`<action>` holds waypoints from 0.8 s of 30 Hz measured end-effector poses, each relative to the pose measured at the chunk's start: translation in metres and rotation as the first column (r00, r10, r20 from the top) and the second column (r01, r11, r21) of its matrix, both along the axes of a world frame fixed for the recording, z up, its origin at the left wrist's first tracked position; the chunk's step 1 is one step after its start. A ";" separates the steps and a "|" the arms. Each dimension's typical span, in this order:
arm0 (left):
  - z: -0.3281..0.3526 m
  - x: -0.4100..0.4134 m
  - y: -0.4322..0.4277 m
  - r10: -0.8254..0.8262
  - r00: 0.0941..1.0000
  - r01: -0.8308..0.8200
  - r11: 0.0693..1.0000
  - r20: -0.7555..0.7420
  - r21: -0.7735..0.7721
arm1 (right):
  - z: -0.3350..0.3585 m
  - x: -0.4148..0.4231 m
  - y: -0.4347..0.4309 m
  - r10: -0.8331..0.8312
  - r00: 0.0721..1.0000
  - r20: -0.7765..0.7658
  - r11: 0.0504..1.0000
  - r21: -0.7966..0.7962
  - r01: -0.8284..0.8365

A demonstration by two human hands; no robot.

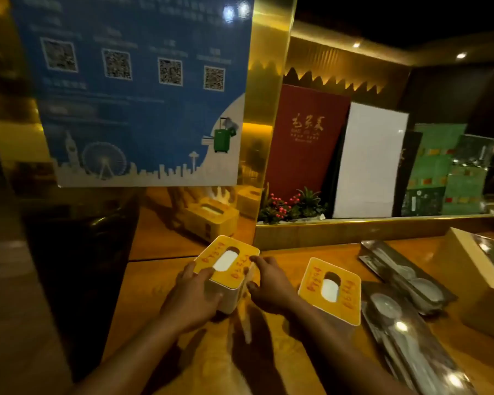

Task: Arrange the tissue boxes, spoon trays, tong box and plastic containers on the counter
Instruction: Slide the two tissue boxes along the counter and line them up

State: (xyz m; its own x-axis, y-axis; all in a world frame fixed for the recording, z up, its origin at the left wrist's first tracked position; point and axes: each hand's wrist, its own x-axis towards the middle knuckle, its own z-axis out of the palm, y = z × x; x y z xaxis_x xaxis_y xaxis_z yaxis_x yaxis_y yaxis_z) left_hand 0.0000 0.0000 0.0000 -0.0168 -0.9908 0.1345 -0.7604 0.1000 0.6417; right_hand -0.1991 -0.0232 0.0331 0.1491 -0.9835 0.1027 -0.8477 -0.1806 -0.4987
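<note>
A yellow-topped tissue box (228,273) stood on the wooden counter (271,374), close to the mirrored gold pillar (264,118) at the back left. The person held it from both sides. The left hand (193,295) was clamped on the near left corner, thumb lying across the lid beside the white tissue slot and fingers wrapped down the pale side wall. The right hand (268,283) pressed against the right side, its fingers spread along the lid's right edge and its thumb lower against the wall. The box sat between the two hands, turned at an angle to the counter edge.

A second tissue box (330,290) stood just to the right of the right forearm, apart from the first and untouched. Beside it to the right lay two dark spoon trays (405,269), one farther back and one nearer (411,343), the nearer running out of view at the bottom edge. A pale wooden box (479,280) was cut off at the right edge, so its contents could not be told.

The red lettering on both lids was too blurred to read. The pillar showed a dim reflection of tissue boxes. Lighting was low and the spoons under the tray covers were hard to make out.
</note>
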 end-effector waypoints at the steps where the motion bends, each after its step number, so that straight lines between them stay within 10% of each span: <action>1: -0.004 0.000 -0.001 -0.014 1.000 0.014 1.000 0.011 0.004 | 0.001 0.002 -0.010 0.004 1.000 -0.031 1.000 -0.013 -0.005; 13: -0.009 -0.003 -0.005 0.042 0.986 -0.037 0.999 0.162 -0.040 | 0.000 -0.011 -0.054 0.112 0.930 -0.349 0.993 0.069 -0.094; 24: -0.026 -0.006 -0.004 0.048 0.989 -0.054 0.998 -0.139 -0.044 | -0.011 -0.037 -0.008 0.076 0.940 -0.332 0.982 -0.137 -0.128</action>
State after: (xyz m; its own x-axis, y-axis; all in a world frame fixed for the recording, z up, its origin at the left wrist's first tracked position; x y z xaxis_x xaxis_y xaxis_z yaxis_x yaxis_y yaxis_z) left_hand -0.0060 -0.0042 -0.0260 0.0554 -0.9823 0.1787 -0.6700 0.0961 0.7362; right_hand -0.2358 -0.0313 0.0220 0.2984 -0.9371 0.1813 -0.9314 -0.3273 -0.1590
